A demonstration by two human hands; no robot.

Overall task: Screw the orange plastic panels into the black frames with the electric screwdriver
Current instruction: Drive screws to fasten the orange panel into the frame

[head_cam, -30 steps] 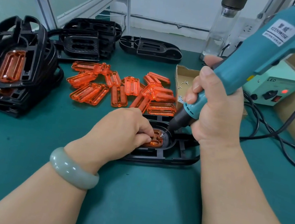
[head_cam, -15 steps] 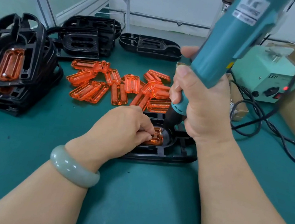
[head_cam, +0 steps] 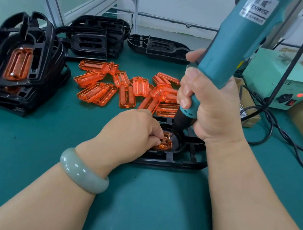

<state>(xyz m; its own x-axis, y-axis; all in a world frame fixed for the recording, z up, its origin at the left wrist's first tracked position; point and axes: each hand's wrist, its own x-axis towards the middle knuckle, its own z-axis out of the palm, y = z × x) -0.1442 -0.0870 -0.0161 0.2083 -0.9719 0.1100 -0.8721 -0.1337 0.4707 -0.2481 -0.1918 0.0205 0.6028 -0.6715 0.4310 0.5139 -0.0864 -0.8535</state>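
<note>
Screw-driving step at black frame [head_cam: 185,159].
Left hand [head_cam: 133,129] pinches orange panel [head_cam: 166,145]; right hand [head_cam: 211,111] grips electric screwdriver [head_cam: 232,48]; next: bit square on screw [head_cam: 169,138].

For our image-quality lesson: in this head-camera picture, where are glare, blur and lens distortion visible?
Head view: glare glints on the bangle and loose orange panels; the electric screwdriver label looks softly blurred; wide-angle stretch enlarges the bottom corners; lighting even, shadows faint.

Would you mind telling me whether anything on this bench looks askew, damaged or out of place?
Nothing looks damaged or spilled. The loose orange panels lie in a jumbled, overlapping heap behind the black frame being worked on, and the finished frames at left lean in an uneven stack.
</note>
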